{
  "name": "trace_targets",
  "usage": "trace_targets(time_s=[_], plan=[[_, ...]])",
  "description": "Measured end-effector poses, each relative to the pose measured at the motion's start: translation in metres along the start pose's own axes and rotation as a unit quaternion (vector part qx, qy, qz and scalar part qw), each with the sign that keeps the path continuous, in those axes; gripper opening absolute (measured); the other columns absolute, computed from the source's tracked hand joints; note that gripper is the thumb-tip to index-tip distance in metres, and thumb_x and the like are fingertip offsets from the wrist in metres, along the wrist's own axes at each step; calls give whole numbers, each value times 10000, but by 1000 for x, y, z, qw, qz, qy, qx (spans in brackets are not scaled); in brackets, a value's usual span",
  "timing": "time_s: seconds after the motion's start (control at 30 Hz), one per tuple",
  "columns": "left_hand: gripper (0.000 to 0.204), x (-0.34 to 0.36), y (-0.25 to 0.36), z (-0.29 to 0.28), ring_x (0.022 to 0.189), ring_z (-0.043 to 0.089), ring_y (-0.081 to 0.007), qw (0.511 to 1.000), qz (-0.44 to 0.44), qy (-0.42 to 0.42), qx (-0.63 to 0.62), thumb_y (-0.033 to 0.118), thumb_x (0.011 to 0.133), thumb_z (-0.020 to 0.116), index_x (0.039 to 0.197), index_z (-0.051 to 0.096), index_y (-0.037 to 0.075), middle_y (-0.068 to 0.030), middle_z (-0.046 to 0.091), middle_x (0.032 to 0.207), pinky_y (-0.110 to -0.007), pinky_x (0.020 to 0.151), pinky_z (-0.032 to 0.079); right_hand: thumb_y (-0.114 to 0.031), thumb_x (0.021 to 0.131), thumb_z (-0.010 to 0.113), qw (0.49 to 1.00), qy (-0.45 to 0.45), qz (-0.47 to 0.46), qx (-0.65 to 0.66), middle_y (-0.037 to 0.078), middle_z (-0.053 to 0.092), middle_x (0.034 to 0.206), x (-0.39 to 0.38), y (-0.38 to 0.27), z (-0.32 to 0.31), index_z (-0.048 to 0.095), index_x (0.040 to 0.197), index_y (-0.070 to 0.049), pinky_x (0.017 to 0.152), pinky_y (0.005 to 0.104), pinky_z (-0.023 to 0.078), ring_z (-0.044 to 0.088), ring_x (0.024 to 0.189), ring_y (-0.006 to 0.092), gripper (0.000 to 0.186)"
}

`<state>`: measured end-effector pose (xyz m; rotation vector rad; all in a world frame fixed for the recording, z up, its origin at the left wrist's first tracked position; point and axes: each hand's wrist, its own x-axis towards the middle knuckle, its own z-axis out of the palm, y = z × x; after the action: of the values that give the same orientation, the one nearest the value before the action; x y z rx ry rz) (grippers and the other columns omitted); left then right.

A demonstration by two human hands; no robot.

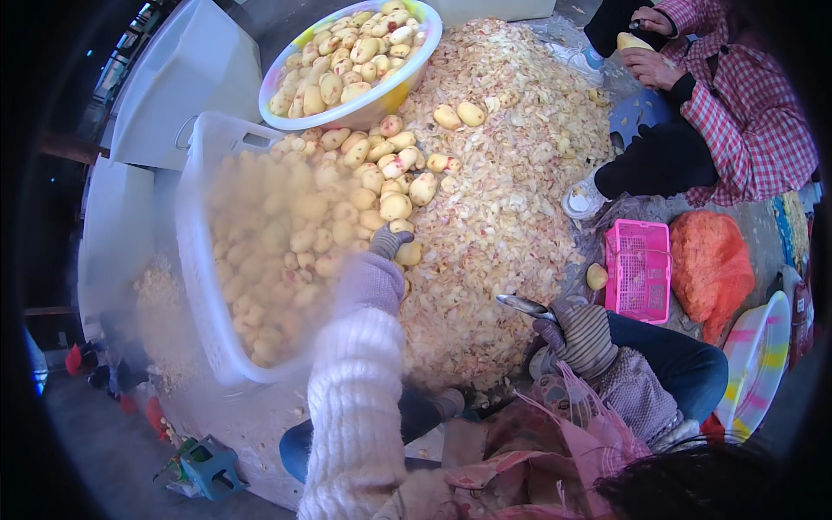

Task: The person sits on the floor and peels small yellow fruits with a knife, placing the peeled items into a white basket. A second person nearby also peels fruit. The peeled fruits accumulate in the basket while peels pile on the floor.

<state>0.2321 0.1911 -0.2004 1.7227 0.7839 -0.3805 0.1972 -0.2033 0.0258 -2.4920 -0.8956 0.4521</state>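
Observation:
My left hand (390, 242), in a grey glove, reaches to the edge of a heap of pale potatoes (395, 205). Its fingers are apart, with one potato (408, 254) right beside the wrist; the palm side is hidden. Striped grey cloth covers my right hand (579, 334), which is closed around a silvery metal peeler (523, 305) pointing left over the scraps. Between my hands spreads a broad mound of potato peelings (485, 260). To the left, a white plastic crate (195, 251) lies beside the potatoes, partly blurred by a smear.
A round basin (351, 117) full of potatoes stands at the back. At right are a pink basket (639, 270), an orange mesh sack (711, 260) and a colourful basin (763, 364). Another person in a checked sleeve (737, 121) holds a potato (635, 42). A blue stool (212, 468) sits lower left.

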Motion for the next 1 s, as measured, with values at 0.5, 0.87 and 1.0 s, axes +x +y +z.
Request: trace_targets(time_s=[0.5, 0.87, 1.0], plan=[[583, -335, 52, 112, 810, 634, -150, 979, 191, 26, -69, 122, 696, 775, 1215, 533, 10, -88, 659, 943, -273, 705, 531, -446, 926, 527, 991, -12, -75, -106, 159, 630, 728, -37, -36, 10, 560, 911, -24, 569, 459, 507, 638, 635, 333, 423], [482, -362, 37, 105, 902, 644, -216, 926, 325, 190, 26, 53, 689, 714, 1153, 587, 34, -121, 649, 1004, -325, 792, 523, -462, 930, 513, 994, -33, -29, -98, 148, 633, 739, -44, -50, 18, 558, 920, -24, 596, 478, 496, 639, 662, 342, 440], [502, -352, 38, 98, 902, 598, -340, 832, 485, 258, 81, 92, 639, 750, 1113, 598, 24, -150, 623, 985, -418, 804, 499, -458, 931, 515, 996, 20, 42, -76, 144, 625, 706, -32, -45, 21, 567, 903, -28, 595, 467, 498, 640, 653, 340, 434]])
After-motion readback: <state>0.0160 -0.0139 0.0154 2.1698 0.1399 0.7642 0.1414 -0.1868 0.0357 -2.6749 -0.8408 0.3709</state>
